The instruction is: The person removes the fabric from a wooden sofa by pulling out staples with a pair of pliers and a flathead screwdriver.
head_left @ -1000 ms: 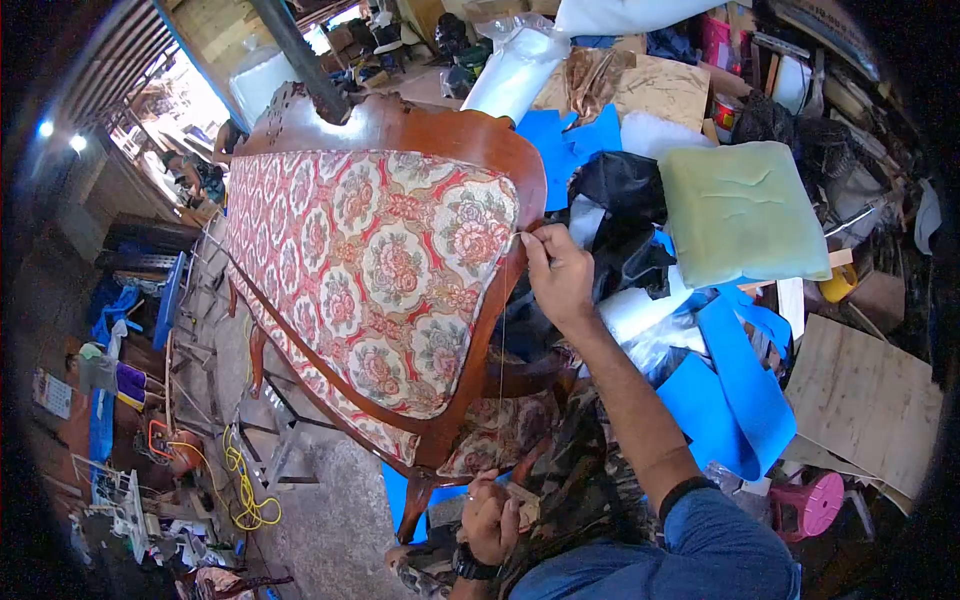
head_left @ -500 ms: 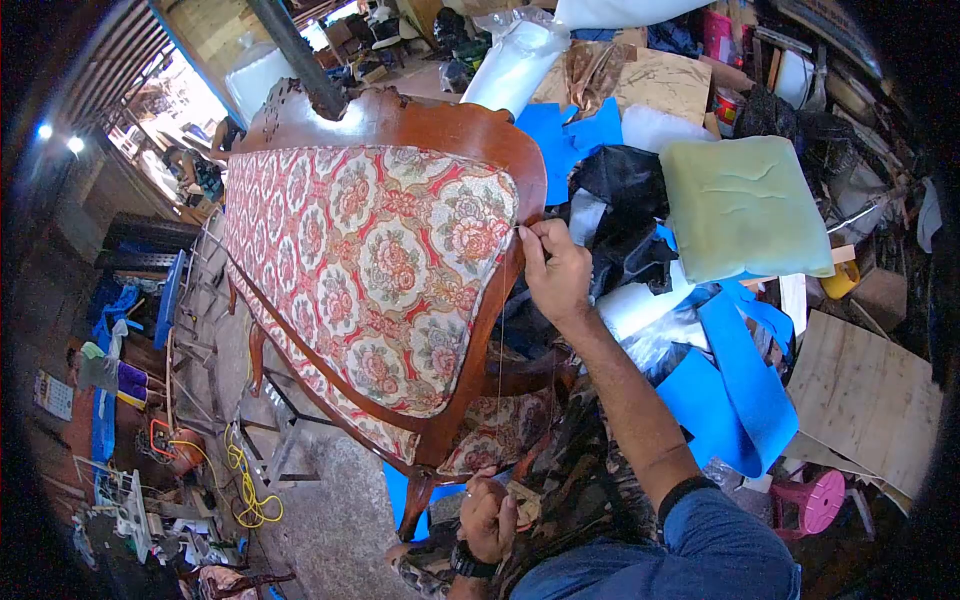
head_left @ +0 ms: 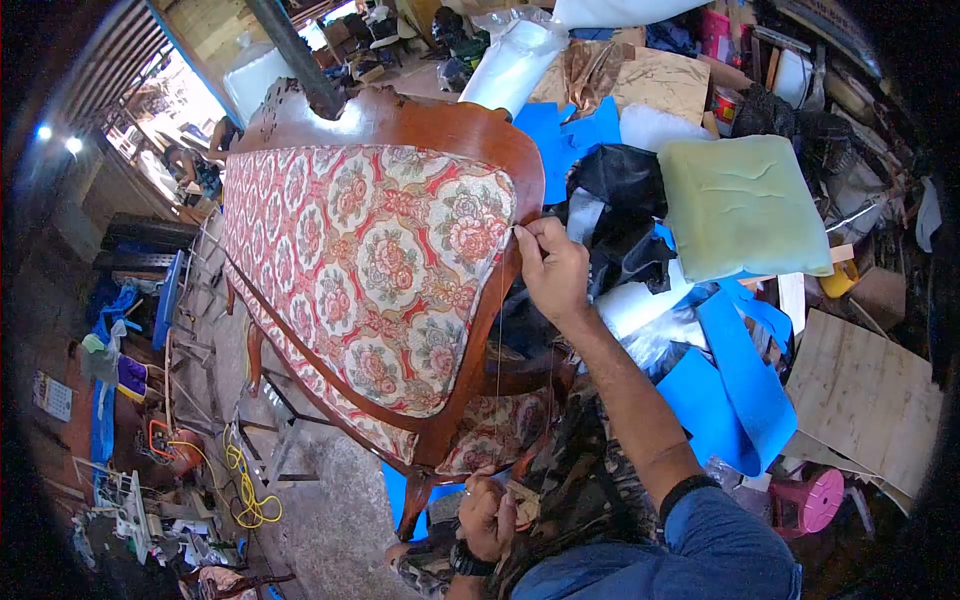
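A carved wooden settee point(head_left: 480, 135) stands before me, its back covered in red and cream floral fabric point(head_left: 385, 260). My right hand point(head_left: 553, 265) is at the right edge of that fabric, thumb and forefinger pinched together by the wooden frame. From those fingertips a thin pale thread point(head_left: 500, 330) hangs almost straight down; any needle is too small to make out. Lower down, near the floral seat point(head_left: 495, 432) and the settee's leg, my left hand point(head_left: 487, 518) is closed with its fingers curled. What lies inside it is hidden.
To the right lie a pale green cushion point(head_left: 745, 205), blue sheet pieces point(head_left: 745, 370), plywood point(head_left: 860, 400) and a pink stool point(head_left: 815, 500). A yellow cord point(head_left: 240, 480) coils on the floor at left. Another person point(head_left: 195, 170) is in the far left background.
Both hands hold nearly the same places and stay closed. The view has shifted very slightly, and the settee stands still.
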### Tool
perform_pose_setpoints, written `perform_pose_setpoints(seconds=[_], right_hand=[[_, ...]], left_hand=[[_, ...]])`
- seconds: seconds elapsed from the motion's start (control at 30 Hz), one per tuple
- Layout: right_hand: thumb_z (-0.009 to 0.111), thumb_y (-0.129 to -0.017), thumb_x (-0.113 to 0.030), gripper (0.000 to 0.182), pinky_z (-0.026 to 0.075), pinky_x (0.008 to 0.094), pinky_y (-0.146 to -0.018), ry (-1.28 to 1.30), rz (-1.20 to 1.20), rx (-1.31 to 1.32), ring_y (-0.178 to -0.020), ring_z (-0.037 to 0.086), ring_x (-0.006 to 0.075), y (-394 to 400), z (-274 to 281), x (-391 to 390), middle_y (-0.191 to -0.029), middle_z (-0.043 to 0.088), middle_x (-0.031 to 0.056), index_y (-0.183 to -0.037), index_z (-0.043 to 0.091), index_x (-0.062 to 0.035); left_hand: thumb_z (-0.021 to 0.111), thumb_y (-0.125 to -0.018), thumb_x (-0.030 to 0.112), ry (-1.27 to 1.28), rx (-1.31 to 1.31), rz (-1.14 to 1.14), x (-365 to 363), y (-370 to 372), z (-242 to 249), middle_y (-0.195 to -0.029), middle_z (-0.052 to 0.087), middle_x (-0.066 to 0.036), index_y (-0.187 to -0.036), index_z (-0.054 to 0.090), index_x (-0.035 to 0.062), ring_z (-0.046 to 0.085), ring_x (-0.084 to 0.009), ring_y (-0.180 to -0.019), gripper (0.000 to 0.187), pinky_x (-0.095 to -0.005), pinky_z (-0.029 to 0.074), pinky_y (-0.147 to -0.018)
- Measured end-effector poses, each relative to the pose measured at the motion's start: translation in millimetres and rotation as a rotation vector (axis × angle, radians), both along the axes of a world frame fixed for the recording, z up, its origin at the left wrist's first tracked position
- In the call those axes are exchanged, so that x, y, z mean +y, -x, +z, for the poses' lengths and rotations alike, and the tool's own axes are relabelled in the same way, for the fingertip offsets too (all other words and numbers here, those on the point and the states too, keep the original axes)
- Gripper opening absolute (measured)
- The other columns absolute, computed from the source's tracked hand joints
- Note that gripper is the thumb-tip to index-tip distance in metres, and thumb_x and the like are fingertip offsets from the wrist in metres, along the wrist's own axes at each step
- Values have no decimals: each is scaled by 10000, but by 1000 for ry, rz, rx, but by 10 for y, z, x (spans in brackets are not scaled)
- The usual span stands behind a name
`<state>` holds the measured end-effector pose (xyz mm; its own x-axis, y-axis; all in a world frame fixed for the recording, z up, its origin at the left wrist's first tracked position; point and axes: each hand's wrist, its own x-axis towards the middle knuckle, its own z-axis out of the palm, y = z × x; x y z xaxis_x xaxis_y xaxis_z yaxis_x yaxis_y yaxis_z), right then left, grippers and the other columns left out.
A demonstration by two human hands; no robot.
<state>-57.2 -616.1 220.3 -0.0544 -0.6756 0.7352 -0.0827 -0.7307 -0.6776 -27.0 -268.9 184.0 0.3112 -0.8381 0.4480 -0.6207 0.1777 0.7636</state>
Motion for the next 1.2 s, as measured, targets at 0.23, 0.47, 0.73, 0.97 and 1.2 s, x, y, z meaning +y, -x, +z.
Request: perform_pose_setpoints(seconds=[0.23, 0.47, 0.73, 0.97, 1.2], right_hand=[[684, -1004, -26, 136, 419, 235, -577, -173, 252, -54, -688, 526, 18, -9, -46, -114, -734, 643, -12, -890, 620, 16], [712, -976, -36, 155, 481, 288, -596, -238, 414, -62, -678, 583, 60, 83, 95, -161, -721, 691, 64, -854, 636, 24], [741, -944, -66, 175, 472, 306, -587, -339, 437, 70, -650, 561, 81, 139, 164, -315, -674, 647, 51, -826, 650, 26], [774, -911, -112, 202, 490, 336, -594, -444, 490, 233, -621, 588, 127, 227, 408, -319, -668, 656, 79, -809, 673, 30], [779, -901, -76, 147, 510, 338, -627, -315, 556, 244, -685, 617, 123, 444, 451, -213, -784, 691, 80, -946, 694, 34]], left_hand=[[593, -954, 48, -58, -20, -38, 65, -74, -95, -852, 609, -204, -875, 609, -29, 604, -421, -805, 111, -516, 512, -913], [588, -936, 17, -31, -34, -42, 29, -65, -64, -841, 606, -195, -872, 608, -20, 603, -428, -793, 76, -543, 505, -999], [642, -919, -19, 20, -2, -13, -31, -33, -93, -764, 550, -133, -736, 537, 24, 558, -332, -727, 215, -533, 513, -976], [653, -918, -18, 16, 4, -16, -33, -20, -160, -767, 553, -133, -740, 536, 23, 567, -328, -742, 217, -529, 515, -963], [655, -926, -22, 29, 5, -2, -81, 7, -193, -750, 535, -130, -755, 526, 13, 558, -322, -710, 217, -511, 517, -965]])
